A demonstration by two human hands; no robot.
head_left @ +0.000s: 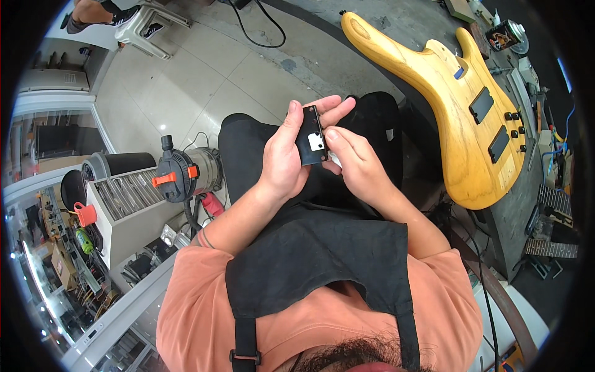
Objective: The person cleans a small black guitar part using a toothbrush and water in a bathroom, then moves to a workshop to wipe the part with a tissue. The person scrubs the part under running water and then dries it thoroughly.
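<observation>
Over my lap, my left hand [284, 160] holds a flat black rectangular plate [310, 152] between the thumb side and the palm, with some fingers stretched out beyond it. A white patch and small dark holes or screws show on the plate's face. My right hand [358, 162] is closed at the plate's right edge, thumb and fingers pinched together. Between those fingers a bit of a small white scrap [335, 159] peeks out; its kind is mostly hidden.
On the grey bench at right lies a yellow wooden bass guitar body [427, 93] with black pickups and knobs. A spray can [505, 35] stands behind it. Left of my knees are a vacuum cleaner [180, 170] and a white box of flat pieces [127, 195]. A person's foot rests near a white stool [141, 31].
</observation>
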